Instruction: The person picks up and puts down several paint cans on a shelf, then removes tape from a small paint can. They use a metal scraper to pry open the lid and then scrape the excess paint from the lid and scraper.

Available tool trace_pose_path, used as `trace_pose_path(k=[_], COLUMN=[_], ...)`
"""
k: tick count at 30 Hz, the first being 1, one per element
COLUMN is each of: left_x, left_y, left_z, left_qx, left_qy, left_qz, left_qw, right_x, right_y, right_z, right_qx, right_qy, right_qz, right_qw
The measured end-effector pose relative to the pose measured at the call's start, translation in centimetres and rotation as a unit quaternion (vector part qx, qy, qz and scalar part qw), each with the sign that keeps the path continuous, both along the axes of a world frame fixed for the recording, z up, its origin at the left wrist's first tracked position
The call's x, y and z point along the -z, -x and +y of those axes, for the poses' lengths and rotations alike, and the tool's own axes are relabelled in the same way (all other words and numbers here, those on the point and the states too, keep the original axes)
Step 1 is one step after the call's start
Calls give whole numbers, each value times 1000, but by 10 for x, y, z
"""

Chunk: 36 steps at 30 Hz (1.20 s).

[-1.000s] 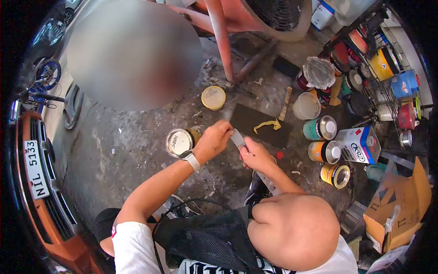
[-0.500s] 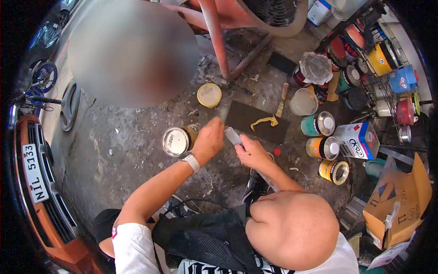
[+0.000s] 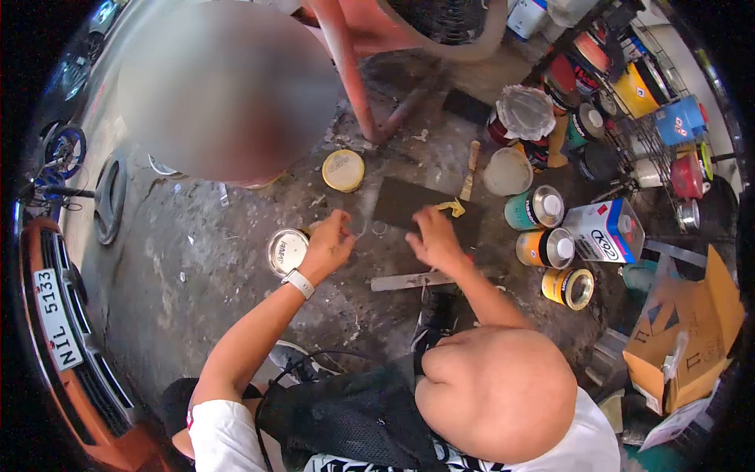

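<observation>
My left hand [image 3: 330, 245], with a white watch strap on its wrist, is beside a tin with a handwritten pale lid [image 3: 288, 252]. Its fingers are curled together, and anything between them is too small to make out. Over the dark flat board [image 3: 401, 203] is my right hand [image 3: 436, 240], thumb and fingers apart, holding nothing visible. A strip of yellow paste [image 3: 453, 208] lies on the board just beyond its fingers. A long, flat grey strip [image 3: 409, 281] rests on the floor, partly hidden by my right forearm.
A yellow round lid [image 3: 343, 171] and a wooden-handled putty knife [image 3: 470, 171] lie ahead. Several cans, including a K92 tin [image 3: 604, 230], stand at right near a cardboard box [image 3: 684, 338]. A red metal frame [image 3: 342, 71] rises ahead; an orange car [image 3: 67, 330] is at left.
My right hand has let go of the flat grey tool and moved over the board. A flat grey strip now shows on the floor. My left hand has shifted slightly.
</observation>
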<state>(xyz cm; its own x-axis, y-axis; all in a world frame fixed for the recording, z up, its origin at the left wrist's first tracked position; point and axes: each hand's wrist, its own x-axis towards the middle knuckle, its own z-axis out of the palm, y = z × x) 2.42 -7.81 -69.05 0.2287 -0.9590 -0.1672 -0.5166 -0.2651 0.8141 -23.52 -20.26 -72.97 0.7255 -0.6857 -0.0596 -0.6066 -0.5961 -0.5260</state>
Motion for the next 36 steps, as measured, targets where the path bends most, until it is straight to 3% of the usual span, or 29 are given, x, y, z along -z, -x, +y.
trace_pose_path(k=[1,3,5,7,10,12,15,17,21,22,23,25,27,29,31,32,36], left_x=[4,15,14,-3,-3,1,6,9,4,1,-4,-16,-36,-39,-37,-38,-64], left_y=[-2,-1,0,5,5,5,7,8,12,13,14,15,12,11,4,4,-12], left_z=[1,4,1,-1,1,5,3,1,-4,-4,-4,-2,-1,-5,-9,-12,-25], left_qx=[17,45,66,78,100,104,124,132,153,149,149,141,134,136,164,162,195], left_qy=[-12,16,45,-33,6,13,7,-7,31,35,36,74,31,-7,0,70,51], left_qz=[14,-2,-21,3,10,25,39,36,21,18,17,31,51,75,-10,-38,-95], left_qw=[1000,999,997,996,995,994,991,991,987,988,988,987,989,988,986,984,975], right_x=[1,4,31,37,32,15,1,13,5,8,15,36,34,15,21,20,6], right_y=[1,9,26,41,46,40,13,-5,-4,2,8,19,26,30,33,34,33], right_z=[-14,-38,-56,-63,-69,-84,-123,-151,-157,-144,-133,-115,-92,-71,-68,-69,-58], right_qx=[34,54,24,-1,18,95,184,325,323,267,201,167,137,45,58,41,35], right_qy=[88,92,73,82,-15,-49,-114,-154,-139,-68,5,0,-8,181,200,149,-6], right_qz=[20,54,181,169,127,-44,-130,-300,-356,-198,-32,5,43,145,136,145,121], right_qw=[995,993,981,982,992,993,967,883,866,941,979,986,990,972,969,977,992])
